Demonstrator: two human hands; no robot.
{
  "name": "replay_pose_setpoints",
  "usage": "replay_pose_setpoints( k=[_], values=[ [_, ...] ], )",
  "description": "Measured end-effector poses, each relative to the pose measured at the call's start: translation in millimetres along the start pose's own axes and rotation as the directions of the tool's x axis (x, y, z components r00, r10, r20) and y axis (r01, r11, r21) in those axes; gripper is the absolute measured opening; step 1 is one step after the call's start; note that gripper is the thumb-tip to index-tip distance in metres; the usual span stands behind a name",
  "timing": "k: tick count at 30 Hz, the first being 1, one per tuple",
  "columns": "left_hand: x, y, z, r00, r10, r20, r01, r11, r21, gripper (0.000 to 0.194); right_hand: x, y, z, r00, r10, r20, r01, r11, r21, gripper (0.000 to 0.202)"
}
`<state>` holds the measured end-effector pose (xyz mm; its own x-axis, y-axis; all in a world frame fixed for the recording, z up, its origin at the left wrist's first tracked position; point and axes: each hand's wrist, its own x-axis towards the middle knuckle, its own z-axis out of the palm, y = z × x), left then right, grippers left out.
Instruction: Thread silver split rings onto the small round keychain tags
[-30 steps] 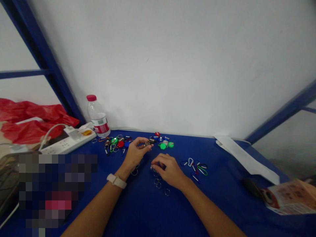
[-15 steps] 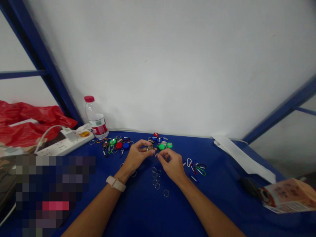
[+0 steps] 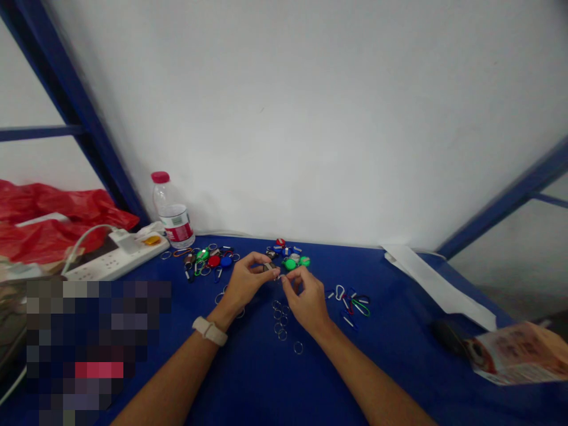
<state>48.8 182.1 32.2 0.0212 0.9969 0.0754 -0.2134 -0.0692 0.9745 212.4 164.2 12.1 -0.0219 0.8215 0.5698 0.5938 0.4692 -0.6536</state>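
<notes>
My left hand (image 3: pixel 245 280) pinches a dark, round badge reel (image 3: pixel 269 267) between thumb and fingertips, just above the blue table. Close against it on the right, my right hand (image 3: pixel 306 297) has thumb and forefinger pressed together on a small shiny piece, seemingly a key ring (image 3: pixel 282 277); its outline is blurred. Several loose key rings (image 3: pixel 277 315) lie below the hands, with a single ring (image 3: pixel 298 348) nearer to me. Behind my hands is a pile of coloured badge reels (image 3: pixel 290 264). Right of my right hand lie several carabiners (image 3: pixel 360 306).
At the left lie reels joined with carabiners and rings (image 3: pixel 213 261), beside a plastic bottle (image 3: pixel 175 219) and a white power strip (image 3: pixel 110 264). White paper (image 3: pixel 437 284), a dark mouse-like object (image 3: pixel 448 336) and a printed packet (image 3: pixel 517 353) are at the right. A wall stands behind.
The dark reel has tilted slightly in my left fingers. My right hand has shifted a little to the left, its fingertips still pinched beside the reel.
</notes>
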Motion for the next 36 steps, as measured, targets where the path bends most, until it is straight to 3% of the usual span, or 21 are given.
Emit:
replay_pose_setpoints(
  k=[20, 36],
  values=[
    [-2.7, 3.2, 4.1, 0.998, -0.065, -0.013, 0.065, 0.998, -0.022, 0.053, -6.4, -2.5, 8.3, 0.999, -0.048, -0.009, 0.047, 0.987, -0.152, 0.02],
    [-3.0, 1.8, 7.6, 0.997, -0.063, -0.049, 0.063, 0.998, -0.016, 0.056, -5.1, -4.2, 10.7, 0.986, -0.127, -0.104, 0.101, 0.97, -0.22, 0.018]
  ],
)
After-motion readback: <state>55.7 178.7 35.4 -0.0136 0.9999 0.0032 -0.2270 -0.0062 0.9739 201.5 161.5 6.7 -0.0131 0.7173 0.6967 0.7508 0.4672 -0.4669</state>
